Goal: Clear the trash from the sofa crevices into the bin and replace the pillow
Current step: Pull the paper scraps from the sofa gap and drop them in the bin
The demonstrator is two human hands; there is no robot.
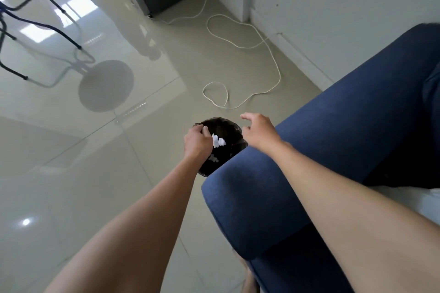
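Leaning over the blue sofa arm [321,145], which runs from 5 o'clock up toward 2 o'clock across the frame, we find the black-lined bin [228,126] standing on the tiled floor [95,173], tucked against the arm at 12 o'clock from its rounded end. Both our hands are over the bin's mouth. The right hand [259,134] hovers at the rim's 3 o'clock side, fingers loose and spread, holding nothing. The left hand [198,143] sits at the 9 o'clock side with its fingers curled; we cannot tell whether they grip the liner's rim, pinch the trash, or have just let go. The white paper scraps [218,141] lie at 3 o'clock from that hand, just beside its fingertips and well inside the rim (the left hand is clearly the nearer of the two). By our reading the drop is as good as made, since the scraps have nowhere to go but down into the liner. The pillow is not in view.
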